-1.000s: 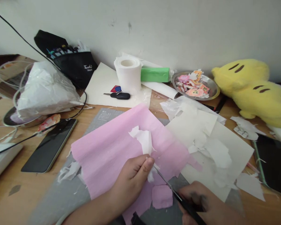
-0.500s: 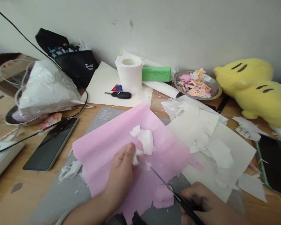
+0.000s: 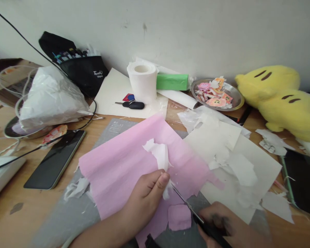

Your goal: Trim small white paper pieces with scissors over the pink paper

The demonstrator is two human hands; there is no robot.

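My left hand (image 3: 152, 193) pinches a small piece of white paper (image 3: 167, 191) between thumb and fingers, above a large sheet of pink crepe paper (image 3: 124, 162). In my right hand (image 3: 222, 220) is a pair of black-handled scissors (image 3: 183, 199), the metal blades pointing up and left with their tips beside the white piece. A torn white scrap (image 3: 158, 153) lies on the pink sheet just past my left fingers. Below the blades, a small pink rounded square (image 3: 179, 217) rests on the grey cutting mat (image 3: 196, 237).
Cream paper sheets (image 3: 258, 172) and scraps lie at right, near a dark phone (image 3: 302, 182) and yellow plush toys (image 3: 286, 100). Behind stand a paper roll (image 3: 142, 82), car key (image 3: 136, 105) and metal bowl (image 3: 237, 100) of cutouts. Another phone (image 3: 55, 160) and cable lie left.
My left hand has moved right and toward me with the white piece, closer to the scissor tips. The scissors have shifted slightly right and downward.
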